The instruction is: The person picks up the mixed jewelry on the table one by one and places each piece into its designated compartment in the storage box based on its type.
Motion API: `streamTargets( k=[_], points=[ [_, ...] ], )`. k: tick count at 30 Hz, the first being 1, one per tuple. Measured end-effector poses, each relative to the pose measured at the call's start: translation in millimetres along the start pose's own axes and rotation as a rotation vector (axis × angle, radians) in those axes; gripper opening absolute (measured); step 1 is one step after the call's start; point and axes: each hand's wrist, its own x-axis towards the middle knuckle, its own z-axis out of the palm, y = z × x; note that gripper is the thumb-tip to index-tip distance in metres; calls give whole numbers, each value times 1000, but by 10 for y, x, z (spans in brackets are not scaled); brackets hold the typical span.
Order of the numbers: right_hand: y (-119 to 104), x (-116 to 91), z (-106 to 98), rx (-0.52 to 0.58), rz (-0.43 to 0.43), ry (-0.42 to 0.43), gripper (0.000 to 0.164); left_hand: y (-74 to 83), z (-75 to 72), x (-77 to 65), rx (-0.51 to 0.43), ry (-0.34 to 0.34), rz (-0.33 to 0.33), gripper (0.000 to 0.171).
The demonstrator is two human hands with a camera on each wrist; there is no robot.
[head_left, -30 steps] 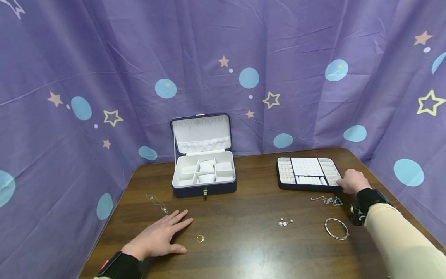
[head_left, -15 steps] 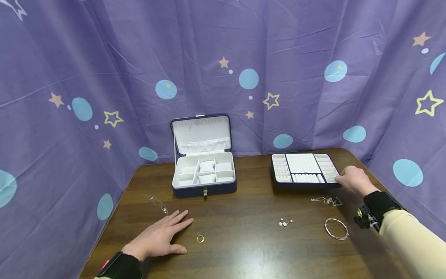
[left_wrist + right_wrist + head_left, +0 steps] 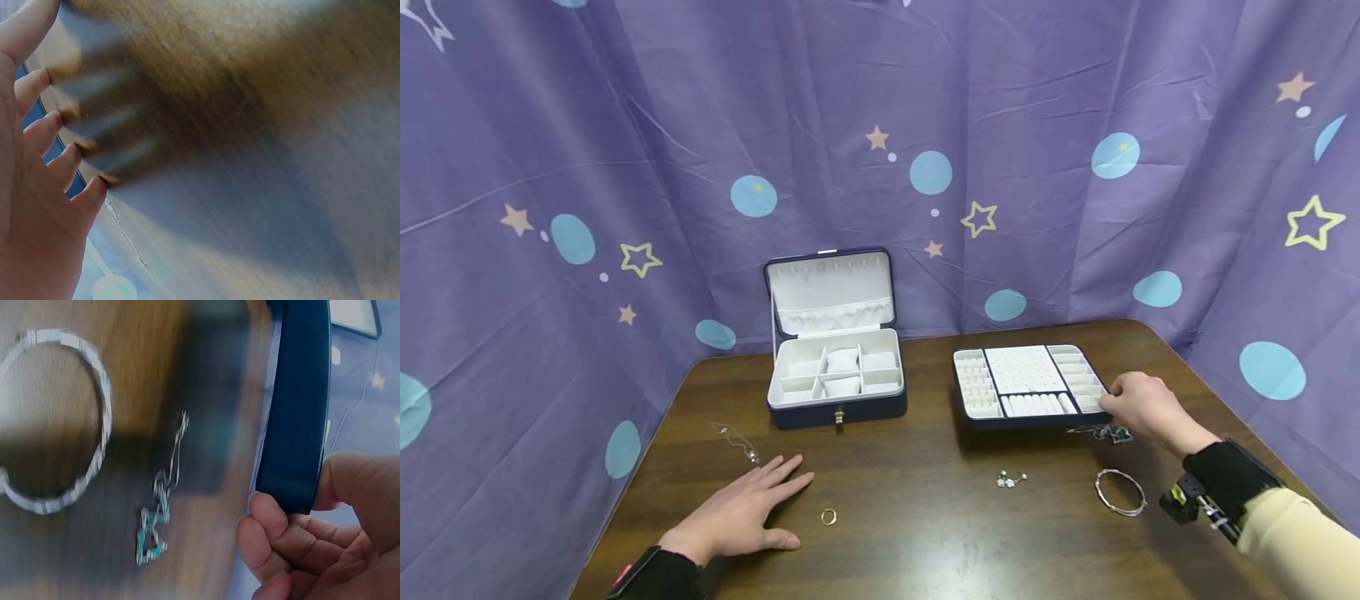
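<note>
My right hand grips the right end of a dark blue jewelry tray with white compartments, ring rolls and a dotted earring panel. In the right wrist view, the thumb lies on one face of the tray and curled fingers on the other, with the tabletop beyond it. Flat on the table, fingers spread, rests my left hand. A gold ring lies just right of its thumb, and a fine necklace lies beyond its fingertips.
An open jewelry box with white compartments stands at the back, lid upright. Small earrings, a silver bangle and a chain bracelet lie on the right side of the wooden table. A purple curtain hangs behind.
My right hand has lifted the jewelry tray off the table and moved it left and nearer, partly over the chain bracelet. My left hand has stayed in place.
</note>
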Motion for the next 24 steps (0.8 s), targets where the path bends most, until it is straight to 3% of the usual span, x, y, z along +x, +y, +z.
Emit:
streamTargets(
  k=[24],
  points=[
    [-583,-470,464,151,-24,-97,7,-2,-13,-4,-51,-30,-15,89]
  ],
)
